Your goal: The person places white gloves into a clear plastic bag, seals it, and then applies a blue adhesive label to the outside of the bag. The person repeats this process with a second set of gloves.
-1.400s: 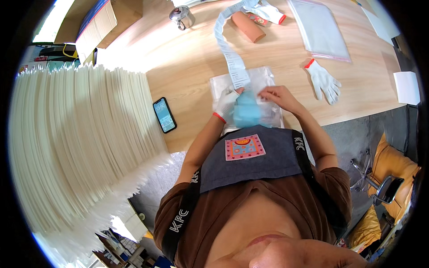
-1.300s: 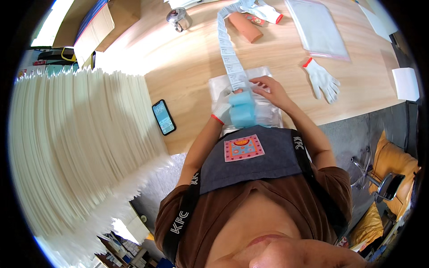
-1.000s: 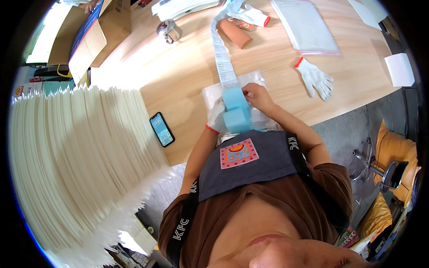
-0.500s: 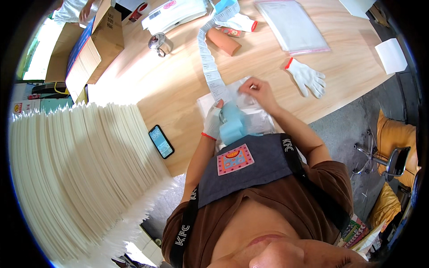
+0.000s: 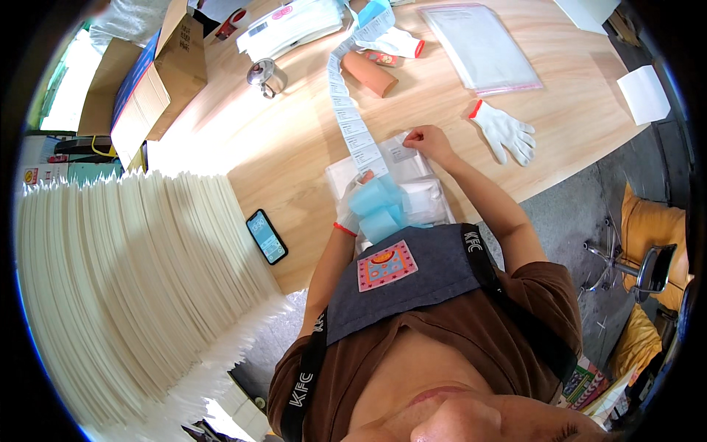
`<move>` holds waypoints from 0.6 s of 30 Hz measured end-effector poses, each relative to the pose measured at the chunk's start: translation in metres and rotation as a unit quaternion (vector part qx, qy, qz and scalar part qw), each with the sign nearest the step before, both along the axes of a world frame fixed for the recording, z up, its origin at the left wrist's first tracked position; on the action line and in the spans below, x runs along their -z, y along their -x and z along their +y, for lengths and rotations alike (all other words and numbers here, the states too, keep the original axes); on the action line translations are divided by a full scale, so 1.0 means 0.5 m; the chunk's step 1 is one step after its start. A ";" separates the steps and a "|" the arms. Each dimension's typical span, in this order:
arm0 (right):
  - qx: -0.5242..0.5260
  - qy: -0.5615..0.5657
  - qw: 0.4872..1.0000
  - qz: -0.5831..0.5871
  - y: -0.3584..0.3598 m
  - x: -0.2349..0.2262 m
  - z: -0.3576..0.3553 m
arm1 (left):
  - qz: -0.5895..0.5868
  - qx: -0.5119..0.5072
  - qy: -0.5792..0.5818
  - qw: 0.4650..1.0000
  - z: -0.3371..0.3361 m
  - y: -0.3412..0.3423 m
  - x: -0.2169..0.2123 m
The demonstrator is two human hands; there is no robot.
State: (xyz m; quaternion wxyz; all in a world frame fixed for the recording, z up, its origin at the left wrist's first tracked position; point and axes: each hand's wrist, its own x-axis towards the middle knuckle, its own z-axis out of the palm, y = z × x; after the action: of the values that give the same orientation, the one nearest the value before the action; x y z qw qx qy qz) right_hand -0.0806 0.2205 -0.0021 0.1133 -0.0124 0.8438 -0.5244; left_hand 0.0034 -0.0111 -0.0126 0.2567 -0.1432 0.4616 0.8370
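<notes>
My left hand [image 5: 352, 208], in a white glove with a red cuff, holds the near end of a long strip of white labels [image 5: 346, 110] whose pale blue backing [image 5: 381, 210] curls down toward my apron. My bare right hand [image 5: 429, 141] presses a small white label [image 5: 402, 153] with its fingertips onto the top clear bag of a stack of flat bags [image 5: 416, 188] at the table's near edge. The label strip runs away from me across the wooden table [image 5: 294, 132] to its far side.
A loose white glove [image 5: 506, 132] lies right of my right hand. A black phone [image 5: 266, 236], a brown cardboard tube [image 5: 370, 74], a metal cup [image 5: 265, 75], clear bags [image 5: 479, 46], white paper [image 5: 642, 93], an open carton [image 5: 151, 81] and stacked white sheets [image 5: 125, 295] surround me.
My right hand moved from the blue backing near my left hand out to the bag's far edge, laying a label there. The view shifted, showing more of the table's far side.
</notes>
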 end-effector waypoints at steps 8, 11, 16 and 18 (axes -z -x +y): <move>0.019 -0.125 0.981 0.144 -0.024 -0.020 -0.020 | 0.100 0.033 0.072 0.992 -0.017 -0.010 0.031; 0.033 -0.116 0.955 0.269 -0.034 -0.018 -0.019 | 0.084 0.000 0.010 0.996 -0.008 -0.014 -0.004; 0.006 0.033 0.995 0.092 -0.064 -0.041 -0.015 | 0.103 0.001 0.020 0.994 -0.008 -0.018 0.002; 0.044 0.073 0.995 0.057 -0.075 -0.047 -0.014 | 0.098 0.002 0.019 0.995 -0.010 -0.016 0.013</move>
State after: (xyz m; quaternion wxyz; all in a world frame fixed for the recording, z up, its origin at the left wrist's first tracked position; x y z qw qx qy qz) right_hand -0.0428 0.2134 0.0212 0.0405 -0.0133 0.8082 -0.5873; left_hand 0.0112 -0.0159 -0.0194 0.2090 -0.0642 0.5005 0.8377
